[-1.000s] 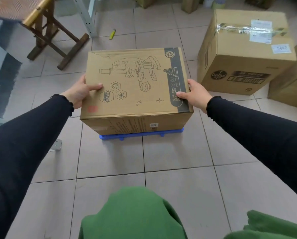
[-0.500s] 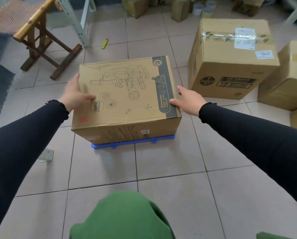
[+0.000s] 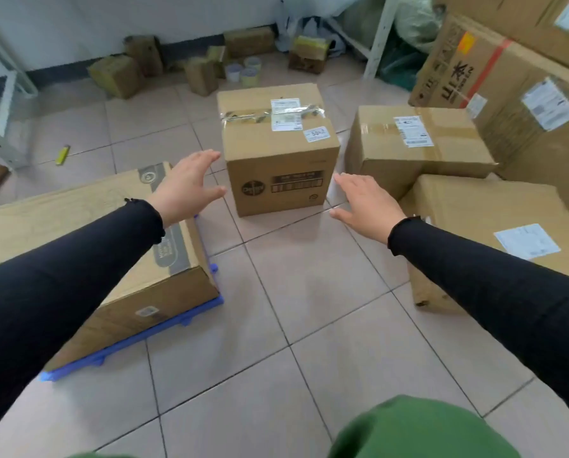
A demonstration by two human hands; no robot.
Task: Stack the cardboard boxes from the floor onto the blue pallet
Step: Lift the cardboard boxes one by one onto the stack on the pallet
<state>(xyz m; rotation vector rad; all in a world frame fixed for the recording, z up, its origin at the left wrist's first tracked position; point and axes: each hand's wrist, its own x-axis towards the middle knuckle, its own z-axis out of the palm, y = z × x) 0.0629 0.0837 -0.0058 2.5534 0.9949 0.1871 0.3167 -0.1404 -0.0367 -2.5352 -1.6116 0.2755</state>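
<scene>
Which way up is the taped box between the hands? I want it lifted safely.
Upright. The taped box stands flat on the floor, sealed flaps and labels on top.

A printed cardboard box (image 3: 88, 246) is sitting on the blue pallet (image 3: 134, 342) at the left. Both hands are reaching out empty, fingers spread, toward a taped box (image 3: 276, 150) standing on the tiled floor (image 3: 309, 292): the left hand (image 3: 187, 186) is hovering near its left side, the right hand (image 3: 365, 203) near its right. More boxes (image 3: 418, 143) are lying just beside it on the right.
</scene>
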